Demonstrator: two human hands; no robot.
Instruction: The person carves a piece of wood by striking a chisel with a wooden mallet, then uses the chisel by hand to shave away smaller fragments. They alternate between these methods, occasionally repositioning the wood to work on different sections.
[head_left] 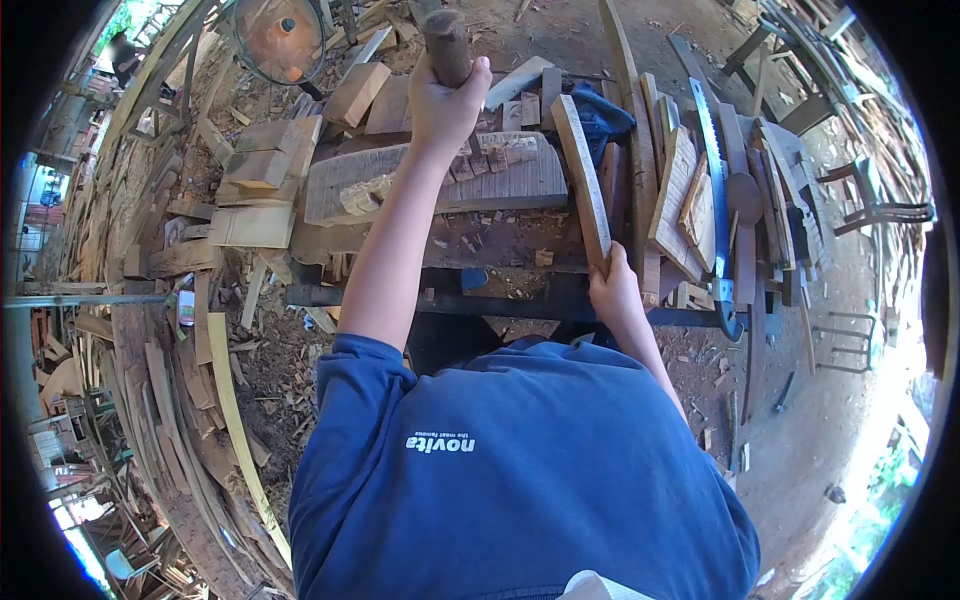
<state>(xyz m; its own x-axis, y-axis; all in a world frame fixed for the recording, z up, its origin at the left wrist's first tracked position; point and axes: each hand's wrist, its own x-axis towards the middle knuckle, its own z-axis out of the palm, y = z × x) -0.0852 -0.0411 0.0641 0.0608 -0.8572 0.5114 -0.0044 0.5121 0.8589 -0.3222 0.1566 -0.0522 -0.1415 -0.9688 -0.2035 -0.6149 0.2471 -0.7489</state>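
My left hand point(445, 110) is wrapped round a thick, dark wooden handle point(447, 50), thumb on its right side. A thin dark shaft point(474, 143) shows below that fist, against a roughly chipped wooden strip point(500, 152). The strip lies across a broad grey board point(335, 180), partly hidden by my left forearm. My right hand point(615, 285), lower and to the right, has its fingers closed on the near end of a long squared wooden bar point(583, 170), which slants up and leftward past the board's right end.
Stacked blocks point(265, 160) sit left of the board. To the right are upright planks point(675, 200), a blue-edged saw point(715, 170) and a blue cloth point(602, 115). A round fan point(280, 40) stands at the upper left, a metal-framed seat point(875, 200) at the far right.
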